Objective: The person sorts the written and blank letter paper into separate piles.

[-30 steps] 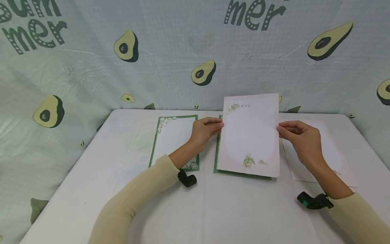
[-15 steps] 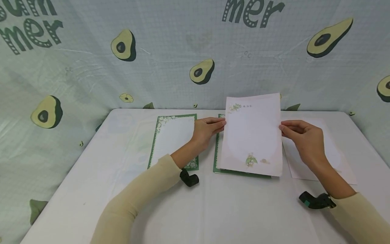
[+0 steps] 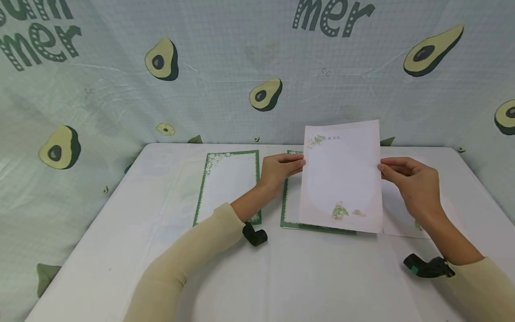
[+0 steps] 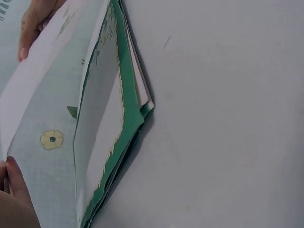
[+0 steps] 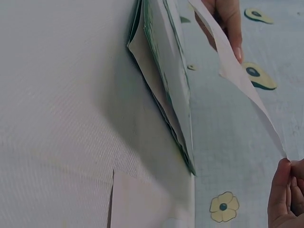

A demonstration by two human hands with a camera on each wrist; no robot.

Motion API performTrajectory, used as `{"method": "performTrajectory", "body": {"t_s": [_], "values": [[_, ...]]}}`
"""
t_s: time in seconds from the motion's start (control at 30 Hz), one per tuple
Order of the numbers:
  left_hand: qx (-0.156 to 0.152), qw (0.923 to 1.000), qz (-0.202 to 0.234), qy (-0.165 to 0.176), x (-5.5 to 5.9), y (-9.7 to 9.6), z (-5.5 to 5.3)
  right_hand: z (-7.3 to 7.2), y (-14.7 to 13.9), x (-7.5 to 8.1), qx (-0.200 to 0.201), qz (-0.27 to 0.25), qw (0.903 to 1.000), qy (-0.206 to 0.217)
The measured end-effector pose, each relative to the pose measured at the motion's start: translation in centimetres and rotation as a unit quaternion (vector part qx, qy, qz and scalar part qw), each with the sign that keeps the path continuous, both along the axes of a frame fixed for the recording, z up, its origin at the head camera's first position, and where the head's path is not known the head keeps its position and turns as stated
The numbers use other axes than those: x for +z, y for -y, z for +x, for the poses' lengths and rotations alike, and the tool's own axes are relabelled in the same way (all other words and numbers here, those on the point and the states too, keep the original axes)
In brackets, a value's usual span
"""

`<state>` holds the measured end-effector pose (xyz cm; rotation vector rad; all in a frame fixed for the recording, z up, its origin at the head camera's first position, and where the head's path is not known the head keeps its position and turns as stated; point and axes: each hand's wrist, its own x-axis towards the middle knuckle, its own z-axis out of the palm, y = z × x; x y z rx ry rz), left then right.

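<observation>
A pale pink sheet of letter paper, with a leaf sprig at its top left corner and a small plant drawing low down, is held up between both hands. My left hand pinches its left edge; my right hand pinches the right edge. Behind it lies a stack of green-bordered paper, mostly hidden. Both wrist views show the raised sheet apart from the stack, whose layers fan slightly at the corner.
Left of the stack, a green-bordered sheet lies flat on the white table, partly behind my left arm. Another pink sheet rests at the right, partly covered by my right hand and arm. A patterned cloth hangs behind the table.
Both hands have carried the pink sheet to the right, slightly upward at the end. More of the green-bordered stack shows at its left; the sheet now overlaps the right-hand pink sheet in view.
</observation>
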<state>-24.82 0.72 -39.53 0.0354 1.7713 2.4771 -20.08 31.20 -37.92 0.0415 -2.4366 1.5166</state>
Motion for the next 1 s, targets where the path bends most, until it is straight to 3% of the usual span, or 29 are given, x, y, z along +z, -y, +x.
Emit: {"method": "performTrajectory", "body": {"t_s": [0.47, 0.63, 0.8, 1.0], "values": [[-0.008, 0.9998, -0.011, -0.014, 0.0, -2.1, 0.0, 0.6, -2.2, 0.2, -0.008, 0.025, 0.9997, 0.000], [-0.009, 0.9992, -0.029, -0.027, 0.2, -3.0, -0.3, 0.7, -3.0, 0.5, 0.009, 0.025, 0.9996, 0.007], [-0.015, 0.9985, -0.040, -0.033, 0.7, -3.8, -0.4, 0.8, -3.4, 0.8, 0.037, 0.003, 0.9989, 0.028], [-0.026, 0.9983, -0.042, -0.029, 1.2, -4.9, -0.2, 1.1, -3.2, 0.0, 0.033, 0.036, 0.9964, 0.070]]}}
